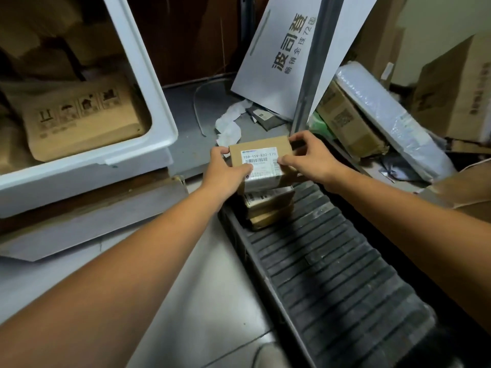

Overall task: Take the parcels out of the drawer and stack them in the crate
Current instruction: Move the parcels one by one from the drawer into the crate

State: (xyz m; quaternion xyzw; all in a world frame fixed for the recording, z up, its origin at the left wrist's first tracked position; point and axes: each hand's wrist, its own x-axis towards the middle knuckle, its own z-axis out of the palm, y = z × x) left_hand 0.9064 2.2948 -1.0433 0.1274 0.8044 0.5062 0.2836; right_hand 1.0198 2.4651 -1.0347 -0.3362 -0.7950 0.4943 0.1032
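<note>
At your left the drawer [159, 123] stands open, and brown parcels [79, 120] lie inside it, so I judge that the task is not finished. Your left hand [225, 171] grips the left end of a small box [261, 160], with the thumb on top beside the label and the fingers curled around the far corner. The box is held flat, label up, directly over the stack [268, 208] of similar parcels. I cannot tell if it already touches the top one. Your right hand [310, 160] pinches the right end in the same way, thumb on the label and fingers behind. I think you hold it at both ends so that you can line up its edges with the stack, which keeps the pile straight. The stack stands at the far end of the black crate [332, 274], probably to leave the near part for more piles. At the right, cartons [345, 120] and a wrapped pack [393, 115] lean beside the crate.
</note>
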